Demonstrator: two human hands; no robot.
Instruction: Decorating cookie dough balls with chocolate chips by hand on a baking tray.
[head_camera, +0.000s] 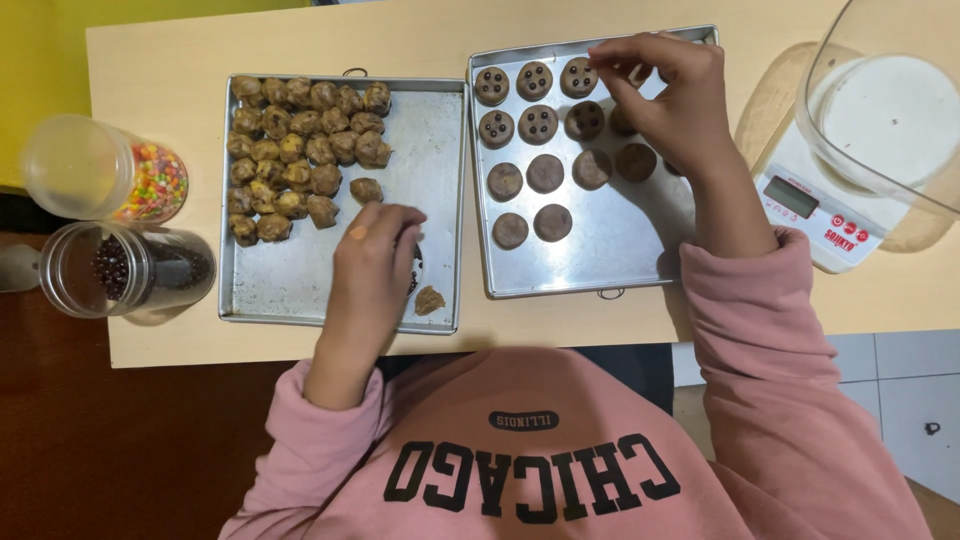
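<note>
My right hand (670, 95) hovers over the right metal tray (610, 260), fingertips pinched just above a flattened brown dough disc (579, 77) topped with dark chips. Several flat discs (545, 173) lie in rows there; the far-left ones carry chips. My left hand (375, 255) rests curled over the left metal tray (290, 290), apparently cupping a small heap of dark chips (414, 270). Several rough dough balls (295, 150) crowd that tray's far-left corner. One small dough lump (430, 300) lies near my left hand.
A clear jar of dark chips (125, 268) and a jar of coloured candies (110, 170) lie on their sides at the table's left edge. A white kitchen scale (815, 205) with a clear bowl (885, 100) stands at the right.
</note>
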